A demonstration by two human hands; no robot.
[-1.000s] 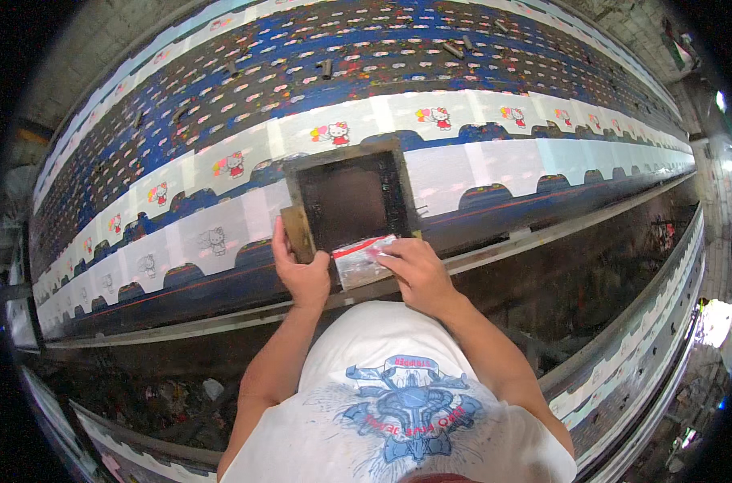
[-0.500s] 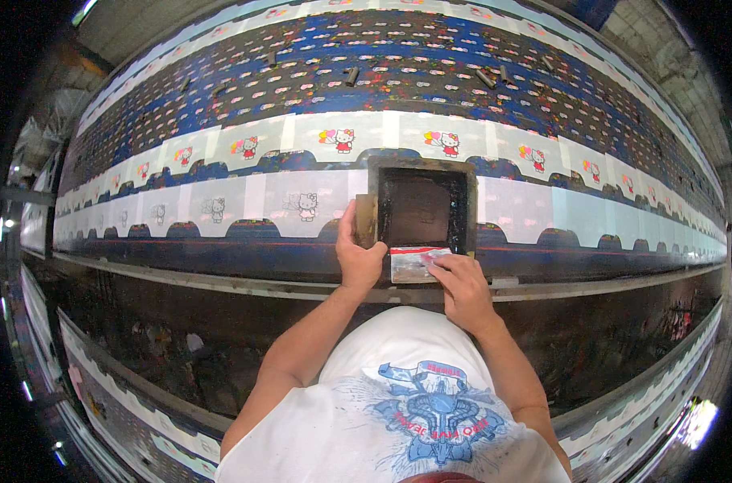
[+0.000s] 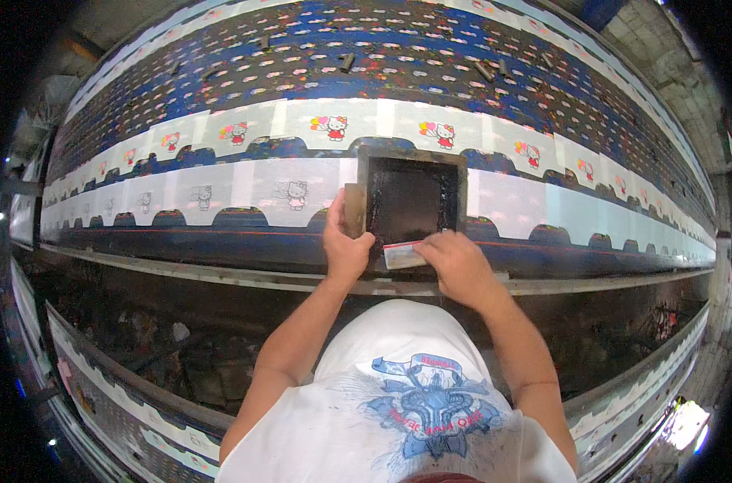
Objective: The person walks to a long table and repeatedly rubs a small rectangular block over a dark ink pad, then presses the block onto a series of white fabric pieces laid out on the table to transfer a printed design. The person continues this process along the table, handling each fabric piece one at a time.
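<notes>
A dark rectangular printing screen (image 3: 405, 197) in a worn frame lies over the row of pale fabric pieces in front of me. My left hand (image 3: 347, 251) is closed around the wooden block (image 3: 355, 211) along the frame's left side, thumb toward the near corner. In my right hand (image 3: 461, 266) is a flat, pale squeegee (image 3: 401, 255) with a red line on its upper edge. It is tilted, right end higher, over the frame's near end; my fingers cover its right end. Whether it touches the mesh I cannot tell.
Left of the frame, a fabric piece (image 3: 289, 201) carries a black outline of a cartoon cat. Coloured cat prints (image 3: 331, 127) fill the row behind. Small dark cylinders (image 3: 347, 63) stand on the far table surface. A rail (image 3: 301, 284) runs along the near edge.
The squeegee has tilted, its right end now raised, and less of its face shows. My right hand has risen slightly. The whole view has shifted a little; my left hand keeps its grip.
</notes>
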